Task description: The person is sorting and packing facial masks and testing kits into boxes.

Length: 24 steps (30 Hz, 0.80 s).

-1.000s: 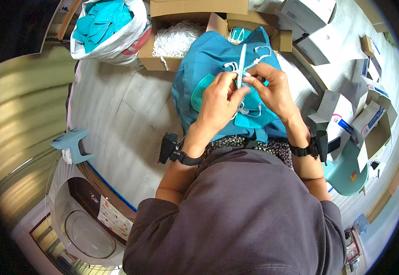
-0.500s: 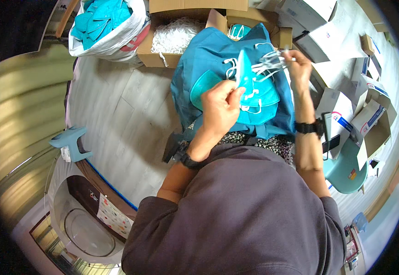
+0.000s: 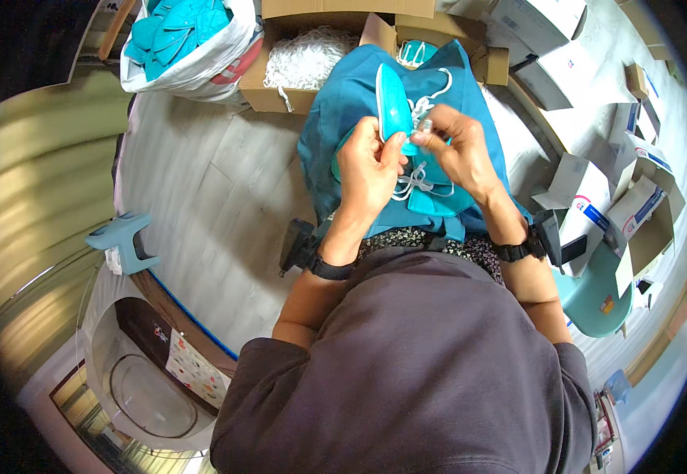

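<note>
My left hand (image 3: pixel 366 164) is closed on the lower end of a folded teal face mask (image 3: pixel 393 99), whose white edge runs up its left side. Just to the right, my right hand (image 3: pixel 463 150) is closed with thumb and finger pinched on a white elastic strap (image 3: pixel 427 125) beside the mask's lower part. The fingertips of both hands nearly meet. Below them, more teal masks (image 3: pixel 436 204) with loose white straps lie on the dark teal cloth (image 3: pixel 324 118) over my lap; my hands partly hide them.
Ahead stands a cardboard box (image 3: pixel 276 98) full of white straps, beside another box (image 3: pixel 470 71) with teal masks. A white bag (image 3: pixel 193 83) heaped with teal masks stands at far left. Opened white cartons (image 3: pixel 576 189) and a pale green stool (image 3: pixel 600 296) are on the right.
My right hand has come in from the upper right to the mask, bringing the white strap. The mask in my left hand has shifted left and leans more upright.
</note>
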{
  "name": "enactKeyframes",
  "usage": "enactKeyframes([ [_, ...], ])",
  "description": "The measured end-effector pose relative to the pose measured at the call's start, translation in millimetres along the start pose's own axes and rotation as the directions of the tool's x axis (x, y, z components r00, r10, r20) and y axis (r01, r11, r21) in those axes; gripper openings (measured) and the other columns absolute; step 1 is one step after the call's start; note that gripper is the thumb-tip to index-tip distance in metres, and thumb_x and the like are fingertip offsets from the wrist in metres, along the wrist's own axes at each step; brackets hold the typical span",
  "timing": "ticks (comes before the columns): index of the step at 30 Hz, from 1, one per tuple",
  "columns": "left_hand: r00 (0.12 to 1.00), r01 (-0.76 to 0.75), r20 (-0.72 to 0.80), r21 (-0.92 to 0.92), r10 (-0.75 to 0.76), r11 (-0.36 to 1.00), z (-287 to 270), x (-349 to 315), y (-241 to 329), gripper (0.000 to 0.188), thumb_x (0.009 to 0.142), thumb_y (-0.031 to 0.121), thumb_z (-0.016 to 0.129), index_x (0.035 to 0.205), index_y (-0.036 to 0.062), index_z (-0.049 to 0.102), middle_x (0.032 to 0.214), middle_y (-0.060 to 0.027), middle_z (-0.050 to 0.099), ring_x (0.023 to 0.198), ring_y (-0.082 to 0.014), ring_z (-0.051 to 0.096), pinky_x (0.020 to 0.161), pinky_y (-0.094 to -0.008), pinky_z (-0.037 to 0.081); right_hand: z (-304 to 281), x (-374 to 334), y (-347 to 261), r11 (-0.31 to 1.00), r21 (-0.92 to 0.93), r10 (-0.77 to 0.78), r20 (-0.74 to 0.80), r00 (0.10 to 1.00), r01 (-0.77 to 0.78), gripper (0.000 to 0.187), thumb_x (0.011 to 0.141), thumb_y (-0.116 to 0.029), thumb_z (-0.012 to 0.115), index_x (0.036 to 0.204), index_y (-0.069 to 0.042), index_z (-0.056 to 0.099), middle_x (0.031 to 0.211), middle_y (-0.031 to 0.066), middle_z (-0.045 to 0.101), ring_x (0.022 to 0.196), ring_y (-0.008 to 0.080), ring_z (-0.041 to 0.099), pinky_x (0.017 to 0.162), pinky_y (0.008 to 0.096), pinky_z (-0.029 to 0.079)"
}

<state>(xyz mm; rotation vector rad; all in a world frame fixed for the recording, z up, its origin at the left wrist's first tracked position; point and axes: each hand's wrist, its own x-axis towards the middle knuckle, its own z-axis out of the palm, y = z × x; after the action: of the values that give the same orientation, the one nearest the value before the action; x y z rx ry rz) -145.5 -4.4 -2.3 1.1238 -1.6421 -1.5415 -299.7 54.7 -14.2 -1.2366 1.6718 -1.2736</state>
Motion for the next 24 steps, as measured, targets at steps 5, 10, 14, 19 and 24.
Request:
enactKeyframes([
  [5, 0.999, 0.003, -0.048, -0.102, -0.007, 0.995, -20, -14, 26, 0.008, 0.092, 0.004, 0.064, 0.093, 0.0025, 0.057, 0.077, -0.0032, 0.063, 0.055, -0.0055, 0.055, 0.046, -0.0194, 0.041, -69, 31, 81, 0.978, -0.114, 0.124, -0.345, 0.93, -0.173, 0.024, 0.084, -0.008, 0.074, 0.074, 0.0, 0.054, 0.064, -0.0009, 0.046, 0.061, 0.0076, 0.04, 0.055, 0.0257, 0.035],
  [10, 0.884, 0.373, 0.185, 0.272, -0.429, 0.887, -75, -3, -4, 0.014, 0.092, 0.015, 0.065, 0.095, 0.0026, 0.059, 0.066, -0.0025, 0.06, 0.054, -0.0068, 0.057, 0.045, -0.0212, 0.041, -71, 27, 39, 0.989, -0.01, 0.138, -0.309, 0.941, -0.148, 0.025, 0.089, -0.014, 0.071, 0.073, -0.002, 0.056, 0.06, -0.0033, 0.049, 0.053, 0.0047, 0.042, 0.047, 0.0239, 0.033],
  [14, 0.958, 0.071, 0.081, 0.862, -0.275, 0.502, -66, -2, -15, 0.037, 0.08, 0.025, 0.078, 0.097, -0.0015, 0.059, 0.079, -0.0159, 0.064, 0.07, -0.0272, 0.065, 0.06, -0.038, 0.051, -72, 20, 39, 0.982, 0.116, 0.182, -0.387, 0.904, -0.148, 0.013, 0.09, -0.014, 0.07, 0.084, -0.002, 0.066, 0.061, -0.0019, 0.054, 0.05, 0.0052, 0.048, 0.045, 0.0224, 0.036],
  [19, 0.946, -0.311, 0.194, 0.767, 0.259, 0.562, -26, 17, -14, 0.043, 0.073, 0.025, 0.081, 0.104, 0.0011, 0.063, 0.092, -0.0165, 0.067, 0.086, -0.0371, 0.063, 0.076, -0.0443, 0.05, -71, 15, 21, 0.963, 0.262, 0.175, -0.415, 0.893, -0.067, 0.011, 0.091, -0.009, 0.067, 0.096, 0.001, 0.066, 0.074, 0.0051, 0.066, 0.054, 0.006, 0.052, 0.047, 0.0217, 0.041],
  [24, 0.931, -0.287, 0.357, 0.595, 0.074, 0.751, 12, 45, -44, 0.042, 0.067, 0.021, 0.085, 0.1, 0.0035, 0.066, 0.086, -0.0121, 0.068, 0.088, -0.0321, 0.063, 0.078, -0.0417, 0.049, -78, 9, 16, 0.92, 0.385, 0.123, -0.445, 0.887, 0.066, 0.012, 0.093, -0.006, 0.064, 0.101, 0.002, 0.065, 0.087, 0.0105, 0.07, 0.058, 0.0089, 0.055, 0.052, 0.023, 0.046],
])
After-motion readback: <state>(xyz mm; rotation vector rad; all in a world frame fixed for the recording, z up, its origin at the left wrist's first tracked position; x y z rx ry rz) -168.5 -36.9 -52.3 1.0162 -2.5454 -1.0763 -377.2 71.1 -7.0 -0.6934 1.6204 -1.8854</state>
